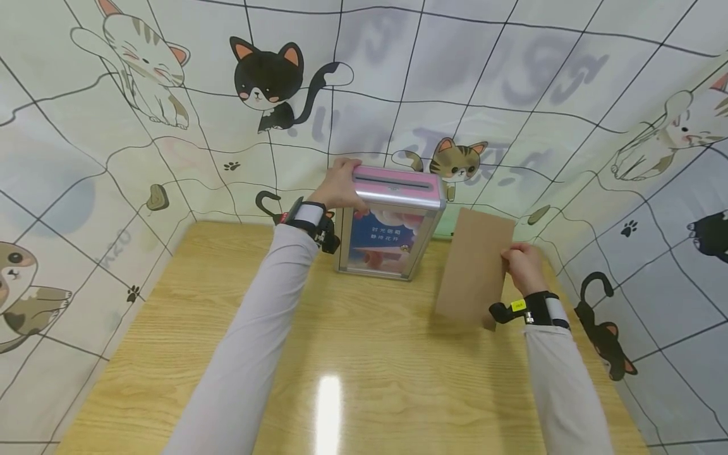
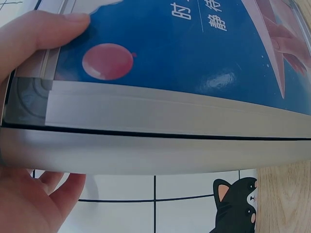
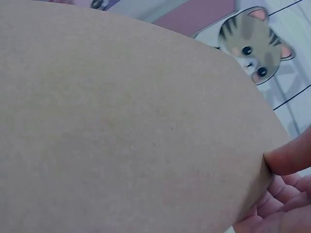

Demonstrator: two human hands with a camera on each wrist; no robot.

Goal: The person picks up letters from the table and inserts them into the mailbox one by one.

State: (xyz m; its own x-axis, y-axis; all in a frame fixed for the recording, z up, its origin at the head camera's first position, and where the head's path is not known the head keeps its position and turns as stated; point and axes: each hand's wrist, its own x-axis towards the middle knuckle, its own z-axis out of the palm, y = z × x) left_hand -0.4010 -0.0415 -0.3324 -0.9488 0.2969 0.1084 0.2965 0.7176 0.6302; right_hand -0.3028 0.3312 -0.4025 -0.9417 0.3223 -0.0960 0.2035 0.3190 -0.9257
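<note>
A box [image 1: 380, 243] with a pink top, silver edges and a long slot [image 1: 394, 182] in that top stands upright at the back of the table. My left hand [image 1: 340, 184] grips its upper left corner; in the left wrist view the thumb [image 2: 63, 30] lies on the blue printed front and the other fingers are behind the side. To the right of the box, my right hand [image 1: 523, 268] pinches the right edge of a brown paper envelope [image 1: 476, 268], held upright and apart from the box. In the right wrist view the envelope [image 3: 131, 121] fills most of the picture.
The wooden table [image 1: 273, 366] extends toward me, with a bright reflection near its front. A cloth [image 1: 375, 69] printed with cats and grid lines covers the walls behind and at both sides, close behind the box.
</note>
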